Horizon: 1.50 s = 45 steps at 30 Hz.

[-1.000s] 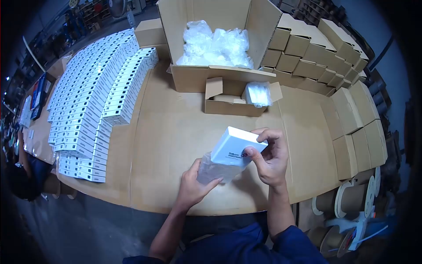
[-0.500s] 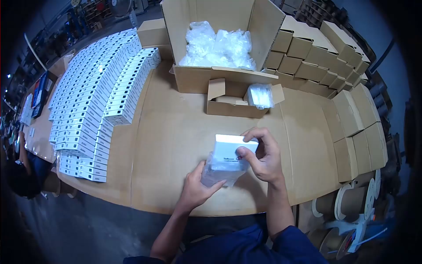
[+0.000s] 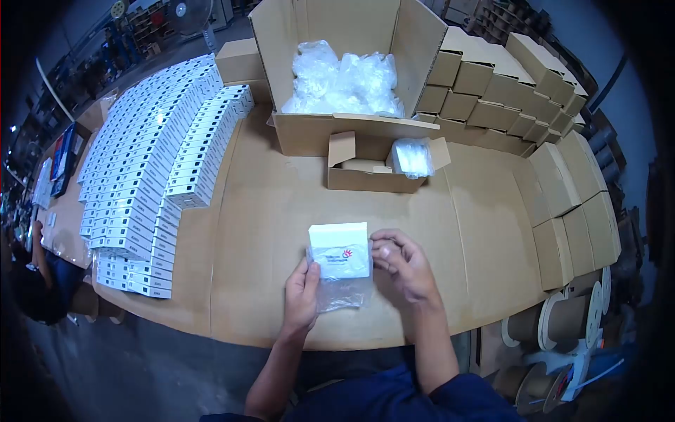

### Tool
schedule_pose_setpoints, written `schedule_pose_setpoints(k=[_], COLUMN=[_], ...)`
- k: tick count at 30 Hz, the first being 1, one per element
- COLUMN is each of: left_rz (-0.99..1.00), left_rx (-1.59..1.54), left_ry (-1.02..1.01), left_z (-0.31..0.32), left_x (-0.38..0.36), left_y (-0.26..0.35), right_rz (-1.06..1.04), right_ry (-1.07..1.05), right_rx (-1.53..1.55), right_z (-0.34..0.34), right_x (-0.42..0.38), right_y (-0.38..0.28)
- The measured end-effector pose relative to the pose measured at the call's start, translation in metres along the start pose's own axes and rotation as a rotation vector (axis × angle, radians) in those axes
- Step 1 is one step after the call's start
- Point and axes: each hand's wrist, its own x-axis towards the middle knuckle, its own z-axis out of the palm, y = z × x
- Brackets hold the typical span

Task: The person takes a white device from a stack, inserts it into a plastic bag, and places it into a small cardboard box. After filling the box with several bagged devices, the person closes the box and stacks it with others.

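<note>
A flat white box (image 3: 339, 233) with a small red mark and dark print sits partly inside a clear plastic bag (image 3: 343, 298). Its upper end sticks out bare, while the lower part of the bag hangs loose below it. My left hand (image 3: 302, 295) grips the bagged box along its left edge, thumb in front. At the right edge, my right hand (image 3: 406, 266) has its fingers curled in a pinch at the side of the bag; its fingertips partly hide what they hold.
Ahead stands a small open carton (image 3: 374, 180) with a wrapped pack (image 3: 413, 157) in it. Behind is a large carton (image 3: 302, 133) full of clear bags (image 3: 344, 81). Stacked white boxes (image 3: 133, 169) line the left; brown cartons (image 3: 492, 91) fill the right. Cable spools (image 3: 562, 320) stand beyond the table.
The box has moved left and turned to face me more squarely, deeper in the bag. My right hand has let go of its top and shifted to the bag's right side.
</note>
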Motion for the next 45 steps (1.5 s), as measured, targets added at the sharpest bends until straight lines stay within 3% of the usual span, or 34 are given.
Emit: schedule_pose_setpoints(k=[3,15,18,21,24,28,31,34,37,41,44,45], left_rz=[0.033,0.229,0.228,0.176,0.171,0.133,0.247,-0.036,-0.016,-0.005,0.0,-0.003], left_rx=[0.054,0.406,0.293,0.171,0.06,-0.054,0.234,0.086,0.047,0.009,0.02,0.027], left_ry=[-0.025,-0.043,-0.11,-0.031,-0.025,-0.006,-0.128,-0.104,-0.094,0.016,0.056,0.066], left_z=[-0.005,-0.004,-0.002,0.003,0.005,0.011,0.015,0.01,0.006,0.013,0.011,0.01], left_x=[0.001,0.002,-0.001,-0.001,0.002,0.001,0.001,-0.001,0.002,0.003,0.007,0.009], left_y=[-0.003,0.008,0.01,0.004,0.001,0.001,0.012,0.014,0.006,0.012,0.017,0.02], right_rz=[0.055,-0.19,-0.213,-0.167,-0.229,-0.124,-0.231,-0.23,-0.249,-0.199,-0.359,-0.408], right_ry=[0.0,0.017,-0.056,-0.098,-0.165,0.009,-0.023,-0.061,-0.101,0.08,0.221,0.15], right_rx=[0.097,0.042,0.153,0.28,0.105,-0.064,-0.123,-0.187,-0.246,-0.181,0.001,0.0], right_z=[-0.005,0.01,0.008,0.022,0.019,0.019,0.018,0.014,0.013,0.016,0.013,0.01], right_x=[-0.008,-0.007,-0.006,-0.008,-0.012,-0.015,-0.014,-0.014,-0.012,-0.012,-0.006,-0.008], right_y=[0.026,0.028,0.034,0.022,0.035,0.043,0.04,0.033,0.031,0.029,0.027,0.022])
